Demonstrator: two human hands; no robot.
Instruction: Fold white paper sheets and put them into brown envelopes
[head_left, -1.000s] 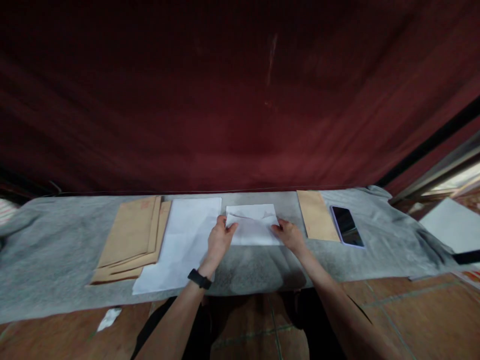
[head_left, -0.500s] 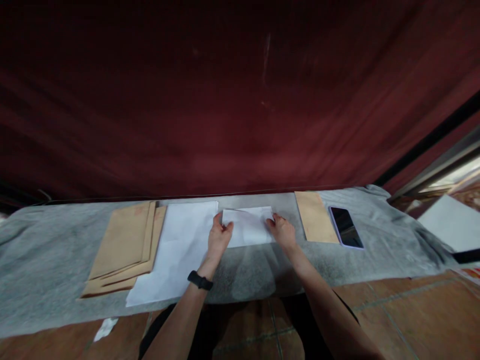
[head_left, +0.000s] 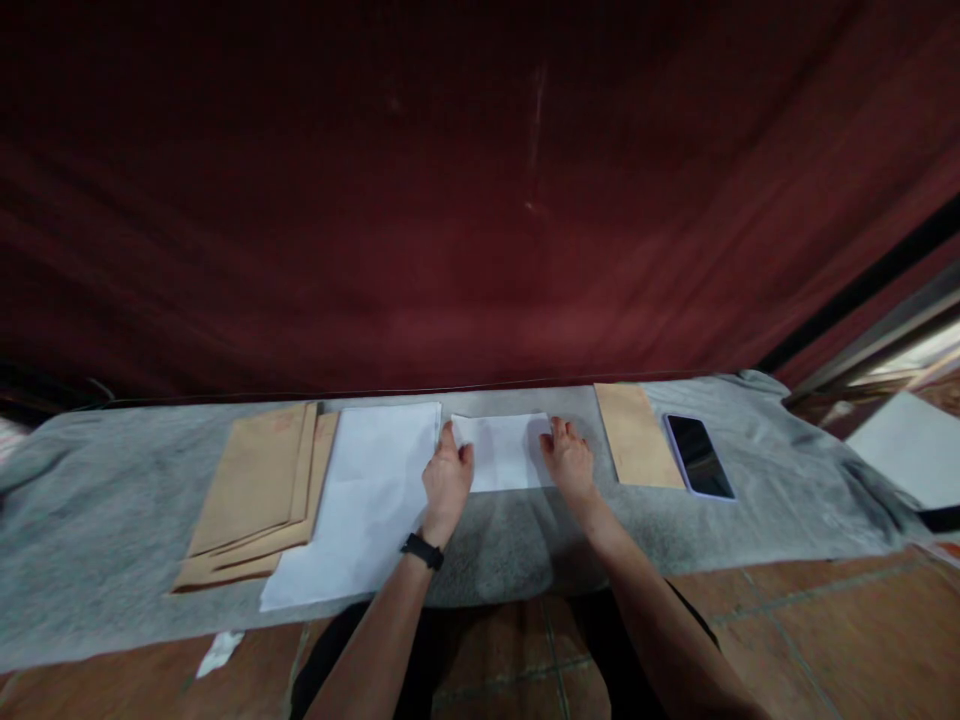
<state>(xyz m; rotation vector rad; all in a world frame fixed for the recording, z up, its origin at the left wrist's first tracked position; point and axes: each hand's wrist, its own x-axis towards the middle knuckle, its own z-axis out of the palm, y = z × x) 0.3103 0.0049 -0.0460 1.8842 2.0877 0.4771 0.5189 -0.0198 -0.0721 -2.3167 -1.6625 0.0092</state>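
Observation:
A folded sheet of white paper (head_left: 504, 455) lies on the grey cloth in front of me, its crease side toward the wall. At its left end, my left hand (head_left: 448, 478) grips the edge, thumb on top and index finger stretched along the side. My right hand (head_left: 568, 462) holds the opposite end with curled fingers, the fingertips by the upper right corner. Left of my left hand is a stack of white paper (head_left: 367, 490), partly beneath its wrist. A single brown envelope (head_left: 637, 437) lies to the right of my right hand.
Several brown envelopes (head_left: 251, 480) overlap at the left. A phone with a purple rim (head_left: 699, 457) lies beyond the single envelope. The grey cloth (head_left: 510, 550) runs along a dark red wall (head_left: 480, 250). A white scrap (head_left: 220, 652) is on the tiled floor (head_left: 832, 620).
The folded sheet's raised upper layer now lies flatter. Both hands have shifted slightly on its ends, and the left fingers have straightened. The whole view has moved a little.

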